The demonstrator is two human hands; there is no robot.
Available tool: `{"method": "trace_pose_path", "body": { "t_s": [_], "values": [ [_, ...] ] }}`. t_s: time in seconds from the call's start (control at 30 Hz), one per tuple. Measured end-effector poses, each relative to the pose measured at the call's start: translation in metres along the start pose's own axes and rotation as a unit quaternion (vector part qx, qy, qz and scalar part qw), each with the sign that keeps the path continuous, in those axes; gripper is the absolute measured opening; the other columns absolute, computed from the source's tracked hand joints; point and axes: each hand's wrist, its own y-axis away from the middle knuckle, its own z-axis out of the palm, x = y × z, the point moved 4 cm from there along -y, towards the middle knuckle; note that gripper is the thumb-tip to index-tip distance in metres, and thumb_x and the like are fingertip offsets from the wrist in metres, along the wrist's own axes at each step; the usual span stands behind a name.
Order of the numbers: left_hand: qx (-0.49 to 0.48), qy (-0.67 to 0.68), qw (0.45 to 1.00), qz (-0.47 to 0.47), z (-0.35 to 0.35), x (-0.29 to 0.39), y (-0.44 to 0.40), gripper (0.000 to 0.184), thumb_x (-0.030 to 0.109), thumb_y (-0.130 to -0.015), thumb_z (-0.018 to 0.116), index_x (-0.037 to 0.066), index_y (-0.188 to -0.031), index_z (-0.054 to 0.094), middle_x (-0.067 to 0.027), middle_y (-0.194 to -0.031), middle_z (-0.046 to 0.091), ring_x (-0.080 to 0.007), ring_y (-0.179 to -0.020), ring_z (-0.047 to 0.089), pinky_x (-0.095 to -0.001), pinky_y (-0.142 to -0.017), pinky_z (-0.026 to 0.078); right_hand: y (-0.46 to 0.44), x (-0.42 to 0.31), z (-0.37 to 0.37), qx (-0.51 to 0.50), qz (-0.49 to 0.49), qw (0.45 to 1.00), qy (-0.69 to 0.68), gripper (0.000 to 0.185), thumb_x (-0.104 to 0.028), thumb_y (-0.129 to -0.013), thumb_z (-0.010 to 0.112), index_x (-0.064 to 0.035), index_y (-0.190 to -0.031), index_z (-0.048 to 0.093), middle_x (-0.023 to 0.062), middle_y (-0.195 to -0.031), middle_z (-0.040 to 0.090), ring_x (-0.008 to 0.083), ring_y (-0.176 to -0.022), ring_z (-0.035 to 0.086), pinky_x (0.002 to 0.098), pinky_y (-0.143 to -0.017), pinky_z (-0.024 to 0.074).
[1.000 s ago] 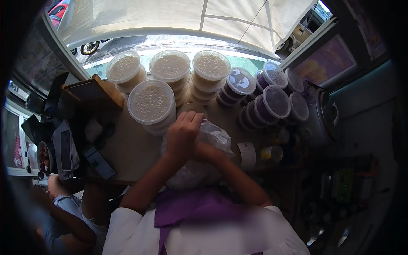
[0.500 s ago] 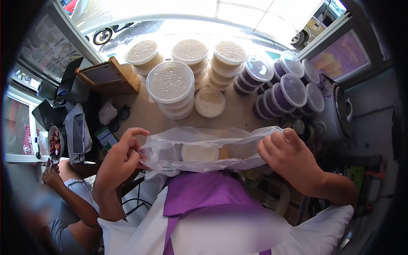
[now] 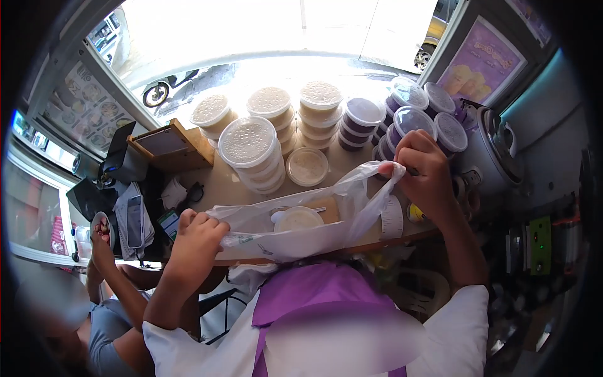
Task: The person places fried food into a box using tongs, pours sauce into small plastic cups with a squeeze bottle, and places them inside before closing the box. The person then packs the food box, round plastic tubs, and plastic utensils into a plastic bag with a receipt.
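Note:
A thin white plastic bag (image 3: 264,245) is stretched wide between my hands over the front of the counter. My left hand (image 3: 196,244) is closed on its left end, and my right hand (image 3: 426,174) pinches the gathered right end, held higher. Through the bag's mouth I see a round tub (image 3: 299,219) with a pale lid, plus a white plastic spoon (image 3: 317,210). Behind the bag stand a small flat tub of cream-coloured food (image 3: 307,166) and a stack of tubs with beaded lids (image 3: 248,141).
More cream tubs (image 3: 270,103) and purple tubs (image 3: 363,113) are stacked at the back. On the right are a rice cooker (image 3: 502,141) and a paper strip (image 3: 391,217). At left lie a phone (image 3: 134,221) and papers; another person's hand (image 3: 102,248) is by a bowl.
My right hand has lifted and pulled its end of the bag up, away from me. The left end sits a little lower, and the bag now slants. The spoon inside has come into view.

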Motion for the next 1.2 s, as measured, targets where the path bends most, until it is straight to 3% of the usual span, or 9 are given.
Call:
{"method": "trace_pose_path", "body": {
  "t_s": [0.17,0.33,0.47,0.63,0.73,0.87,0.97,1.07,1.2],
  "values": [
    [0.164,0.058,0.976,0.134,-0.090,0.021,0.009,0.024,0.014,-0.060,0.073,0.012,-0.081,0.062,0.0003,-0.079,0.056,-0.0193,-0.087,0.055,-0.0405,-0.092,0.036,0.020,0.012,0.041,0.084,0.123,0.840,-0.522,0.024,-0.022,-0.084,0.068,0.0011,-0.089,0.068,0.0112,-0.109,0.056,0.0160,-0.098,0.058,0.0309,-0.083,0.0476],
    [0.267,0.079,0.942,0.185,-0.112,0.056,-0.027,0.023,0.014,-0.063,0.072,0.014,-0.083,0.062,0.0001,-0.077,0.055,-0.0178,-0.077,0.056,-0.0355,-0.081,0.045,0.012,-0.045,0.063,-0.082,0.059,0.752,-0.651,0.034,-0.010,-0.090,0.056,0.0035,-0.120,0.049,0.0154,-0.120,0.050,0.0217,-0.109,0.054,0.0348,-0.099,0.0385],
    [0.184,0.426,0.872,0.156,-0.094,0.072,-0.061,0.020,0.005,-0.078,0.065,0.011,-0.096,0.060,-0.0024,-0.086,0.057,-0.0212,-0.075,0.064,-0.0342,-0.065,0.053,0.017,-0.080,0.069,-0.336,-0.046,0.863,-0.373,0.038,-0.019,-0.090,0.053,0.0045,-0.119,0.046,0.0157,-0.108,0.057,0.0285,-0.094,0.060,0.0373,-0.084,0.0476],
    [0.307,0.374,0.839,0.248,-0.086,0.093,-0.074,0.047,0.003,-0.078,0.062,0.009,-0.123,0.049,-0.0135,-0.121,0.042,-0.0282,-0.104,0.053,-0.0369,-0.081,0.053,0.017,-0.054,0.133,-0.270,0.019,0.918,-0.291,0.029,-0.024,-0.092,0.055,0.0010,-0.106,0.056,0.0178,-0.094,0.061,0.0297,-0.089,0.062,0.0359,-0.073,0.0496],
    [0.392,0.277,0.865,0.146,-0.063,0.078,-0.078,0.052,0.005,-0.084,0.060,0.010,-0.133,0.043,-0.0150,-0.126,0.037,-0.0306,-0.114,0.047,-0.0374,-0.093,0.048,0.002,-0.040,0.112,-0.253,0.010,0.951,-0.180,0.030,-0.027,-0.093,0.054,0.0003,-0.105,0.057,0.0157,-0.086,0.064,0.0272,-0.085,0.063,0.0351,-0.072,0.0492],
    [0.112,0.685,0.689,0.209,0.022,0.084,-0.105,0.046,0.014,-0.092,0.059,0.005,-0.134,0.041,-0.0101,-0.128,0.039,-0.0195,-0.121,0.042,-0.0310,-0.101,0.037,0.017,-0.013,0.125,-0.333,0.180,0.764,-0.522,0.045,-0.041,-0.100,0.039,-0.0005,-0.102,0.058,0.0015,-0.081,0.061,0.0122,-0.077,0.055,0.0290,-0.067,0.0448],
    [0.053,0.856,0.480,0.186,0.069,0.078,-0.108,0.044,0.018,-0.094,0.056,0.002,-0.132,0.042,-0.0074,-0.127,0.040,-0.0134,-0.119,0.038,-0.0290,-0.096,0.037,0.006,-0.025,0.113,-0.430,0.152,0.746,-0.485,0.053,-0.051,-0.099,0.033,-0.0043,-0.089,0.056,-0.0029,-0.074,0.051,0.0073,-0.069,0.045,0.0252,-0.062,0.0399],
    [0.049,0.774,0.611,0.159,0.025,0.072,-0.088,0.041,0.022,-0.096,0.052,0.004,-0.131,0.042,-0.0063,-0.123,0.041,-0.0137,-0.118,0.038,-0.0289,-0.098,0.033,0.004,-0.015,0.116,-0.518,0.146,0.704,-0.463,0.053,-0.054,-0.097,0.034,-0.0058,-0.088,0.055,-0.0034,-0.074,0.049,0.0066,-0.068,0.043,0.0248,-0.061,0.0387],
    [-0.026,0.818,0.527,0.231,0.047,0.080,-0.093,0.039,0.022,-0.098,0.050,0.007,-0.132,0.038,-0.0029,-0.114,0.040,-0.0105,-0.106,0.040,-0.0251,-0.093,0.032,-0.001,-0.018,0.116,-0.579,0.101,0.640,-0.495,0.052,-0.053,-0.097,0.035,-0.0051,-0.100,0.053,-0.0033,-0.080,0.049,0.0057,-0.070,0.042,0.0235,-0.060,0.0392]
  ]
}}
